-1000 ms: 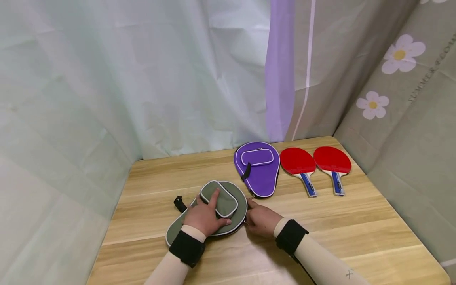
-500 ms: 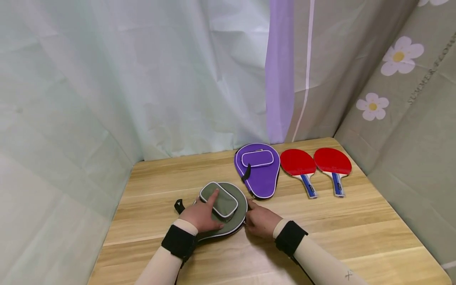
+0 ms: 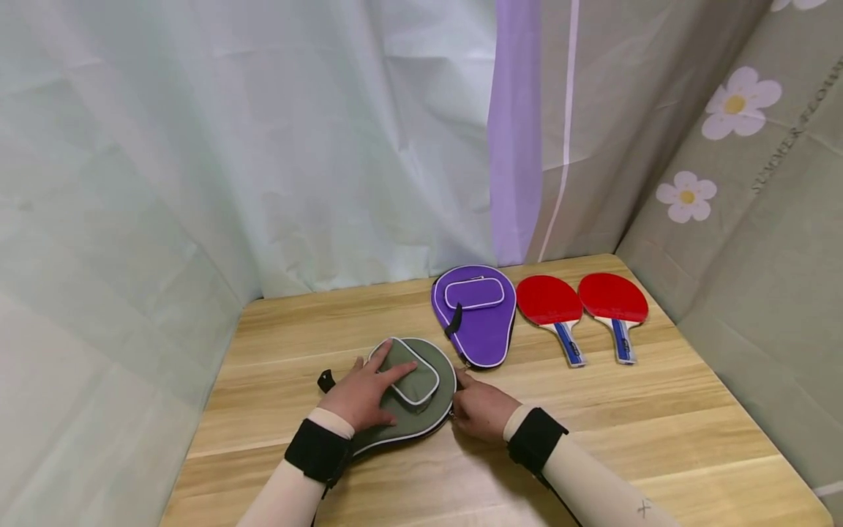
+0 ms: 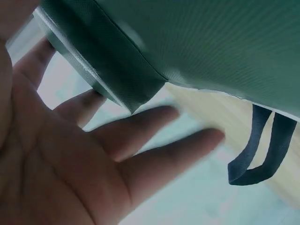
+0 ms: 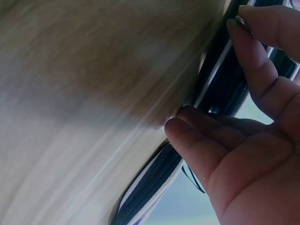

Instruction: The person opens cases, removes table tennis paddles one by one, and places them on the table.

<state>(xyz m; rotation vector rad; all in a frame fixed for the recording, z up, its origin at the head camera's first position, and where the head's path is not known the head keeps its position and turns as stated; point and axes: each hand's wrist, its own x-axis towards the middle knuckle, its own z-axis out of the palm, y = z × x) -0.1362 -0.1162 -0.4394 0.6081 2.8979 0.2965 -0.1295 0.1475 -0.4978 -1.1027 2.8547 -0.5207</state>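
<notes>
A grey-green table tennis bat case (image 3: 410,420) with white piping lies on the table, its wide end to the right and a raised pocket (image 3: 416,386) on top. Across the pocket and the case's left part rests my left hand (image 3: 358,399), fingers spread. The left wrist view shows those fingers (image 4: 154,164) extended beside the pocket's edge, near a black strap loop (image 4: 255,174). My right hand (image 3: 486,411) is at the case's right rim. In the right wrist view, its thumb and forefinger pinch a small metal zip pull (image 5: 241,20) beside the dark zipped side (image 5: 229,96).
A purple bat case (image 3: 484,333) lies behind my right hand. Two red table tennis bats (image 3: 549,298) lie side by side to its right, handles toward me. Curtains (image 3: 369,161) hang behind the wooden table (image 3: 593,439) and along its sides.
My left hand has slid left and toward me over the grey-green case, its fingers shifting on the pocket. My right hand stays at the right rim.
</notes>
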